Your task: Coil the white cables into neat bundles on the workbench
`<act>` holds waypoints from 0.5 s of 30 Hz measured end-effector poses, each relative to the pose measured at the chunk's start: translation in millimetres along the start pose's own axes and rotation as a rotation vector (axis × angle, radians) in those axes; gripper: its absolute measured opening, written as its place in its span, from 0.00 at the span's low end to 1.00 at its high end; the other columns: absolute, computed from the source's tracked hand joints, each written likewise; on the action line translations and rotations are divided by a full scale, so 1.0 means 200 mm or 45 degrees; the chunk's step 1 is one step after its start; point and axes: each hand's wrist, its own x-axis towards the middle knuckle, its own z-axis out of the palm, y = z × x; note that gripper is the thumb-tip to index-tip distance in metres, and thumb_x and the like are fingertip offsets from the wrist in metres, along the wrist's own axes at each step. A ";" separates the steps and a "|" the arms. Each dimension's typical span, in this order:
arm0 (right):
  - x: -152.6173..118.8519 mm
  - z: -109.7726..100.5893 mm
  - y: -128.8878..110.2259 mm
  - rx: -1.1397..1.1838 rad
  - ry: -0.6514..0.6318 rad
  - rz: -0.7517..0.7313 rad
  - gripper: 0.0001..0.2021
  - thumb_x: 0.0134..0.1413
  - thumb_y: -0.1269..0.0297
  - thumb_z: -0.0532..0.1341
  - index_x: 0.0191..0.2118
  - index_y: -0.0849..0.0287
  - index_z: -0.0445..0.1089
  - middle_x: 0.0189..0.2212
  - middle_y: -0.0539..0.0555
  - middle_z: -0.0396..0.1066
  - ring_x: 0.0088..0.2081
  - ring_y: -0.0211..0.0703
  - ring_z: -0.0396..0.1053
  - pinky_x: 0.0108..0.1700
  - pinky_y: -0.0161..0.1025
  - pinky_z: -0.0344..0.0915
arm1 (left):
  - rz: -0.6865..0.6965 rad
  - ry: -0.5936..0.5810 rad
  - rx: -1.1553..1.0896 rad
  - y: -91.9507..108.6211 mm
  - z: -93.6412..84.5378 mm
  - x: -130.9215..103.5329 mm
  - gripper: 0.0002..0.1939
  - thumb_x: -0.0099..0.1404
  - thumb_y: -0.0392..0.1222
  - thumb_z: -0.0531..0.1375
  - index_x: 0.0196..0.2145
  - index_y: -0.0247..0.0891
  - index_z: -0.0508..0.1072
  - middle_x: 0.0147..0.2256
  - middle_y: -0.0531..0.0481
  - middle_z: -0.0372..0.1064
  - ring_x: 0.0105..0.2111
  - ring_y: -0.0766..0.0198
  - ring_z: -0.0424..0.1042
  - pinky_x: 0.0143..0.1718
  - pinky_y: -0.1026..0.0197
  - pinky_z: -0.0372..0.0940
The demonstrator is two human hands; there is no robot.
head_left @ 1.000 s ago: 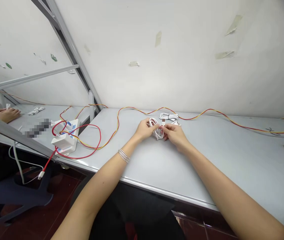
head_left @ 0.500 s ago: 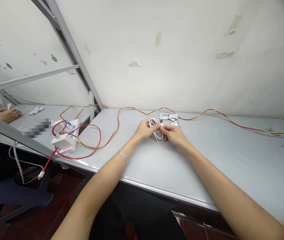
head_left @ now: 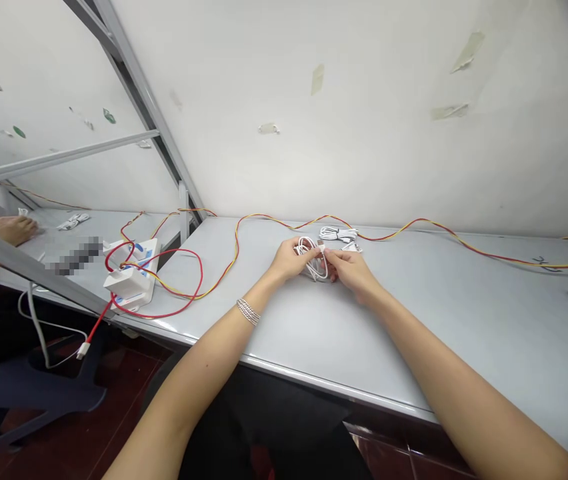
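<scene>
Scraps of tape (head_left: 317,79) clung to a white wall (head_left: 364,167) on the far side of a pale grey table (head_left: 284,333), and a metal frame (head_left: 169,150) stood to the left. Along the far edge wandered a red-and-yellow wire (head_left: 417,221). Near the table's middle, a loosely looped white cable (head_left: 313,267) was held between the person's two hands. The left hand (head_left: 288,259) gripped the loops, a silvery bracelet (head_left: 248,312) on its wrist. The right hand (head_left: 352,269) was closed narrowly at the cable's plug (head_left: 322,247), close to the left thumb; whether both hands pinched the plug was unclear. Just beyond the right hand lay a tied white bundle (head_left: 339,234). Well to the left sat a white-and-blue board (head_left: 150,270) with a white box (head_left: 125,283) and a loop of red cable (head_left: 201,267). Farther left, a co-worker's hands (head_left: 14,230) were near another cable bundle (head_left: 73,221).
</scene>
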 end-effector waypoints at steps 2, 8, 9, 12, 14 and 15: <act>-0.01 0.00 -0.01 0.005 -0.004 -0.015 0.27 0.47 0.36 0.66 0.22 0.59 0.67 0.19 0.50 0.63 0.22 0.36 0.57 0.27 0.35 0.56 | 0.010 -0.001 0.006 0.00 0.00 0.00 0.18 0.57 0.53 0.69 0.29 0.35 0.72 0.30 0.50 0.72 0.31 0.66 0.69 0.37 0.63 0.64; -0.02 -0.01 -0.01 0.055 0.008 -0.016 0.29 0.47 0.35 0.66 0.19 0.58 0.64 0.17 0.49 0.59 0.22 0.35 0.54 0.27 0.36 0.52 | 0.034 0.021 0.021 0.00 0.00 0.00 0.16 0.56 0.51 0.69 0.28 0.35 0.72 0.28 0.52 0.70 0.30 0.66 0.68 0.37 0.63 0.63; -0.02 -0.01 -0.01 0.063 0.006 -0.017 0.29 0.47 0.35 0.67 0.19 0.58 0.64 0.18 0.49 0.59 0.22 0.35 0.54 0.27 0.37 0.51 | 0.038 0.027 0.027 0.01 0.00 0.00 0.17 0.56 0.51 0.69 0.28 0.35 0.72 0.28 0.52 0.71 0.31 0.66 0.68 0.37 0.63 0.64; -0.01 -0.01 0.00 0.086 0.020 -0.033 0.29 0.46 0.36 0.67 0.18 0.58 0.64 0.18 0.49 0.60 0.23 0.35 0.54 0.27 0.37 0.50 | 0.041 0.032 0.038 0.02 0.00 -0.01 0.19 0.55 0.53 0.70 0.28 0.35 0.72 0.28 0.52 0.70 0.31 0.66 0.67 0.37 0.63 0.63; -0.01 -0.02 0.00 0.091 0.051 -0.054 0.28 0.45 0.37 0.68 0.18 0.59 0.64 0.18 0.49 0.60 0.23 0.35 0.53 0.27 0.37 0.49 | 0.038 0.020 0.038 0.02 0.00 -0.01 0.20 0.55 0.55 0.69 0.28 0.35 0.71 0.27 0.53 0.69 0.29 0.67 0.66 0.35 0.64 0.62; -0.01 -0.02 0.00 0.097 0.070 -0.066 0.28 0.45 0.38 0.68 0.18 0.59 0.65 0.19 0.49 0.60 0.24 0.35 0.52 0.27 0.37 0.48 | 0.037 0.013 0.036 0.02 0.00 -0.01 0.21 0.55 0.56 0.69 0.28 0.35 0.71 0.26 0.53 0.68 0.29 0.68 0.65 0.34 0.64 0.62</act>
